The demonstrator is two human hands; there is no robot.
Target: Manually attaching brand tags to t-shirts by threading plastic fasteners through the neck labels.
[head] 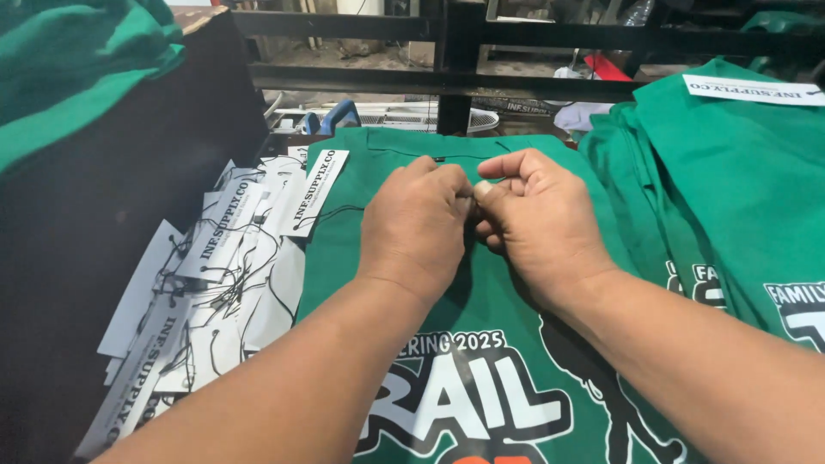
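Under both hands (pixel 468 215), a green shirt's (pixel 481 309) collar, pinched fingertips together.

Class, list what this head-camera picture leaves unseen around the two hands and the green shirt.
- What the fingertips pinch: hidden between the left hand and right hand, so each grip is unclear.
- The green shirt print: cut off by the bottom edge and covered by both forearms.
- The white tags pile: its lower end leaves the frame.
- The stacked shirts: cut off at the right edge.
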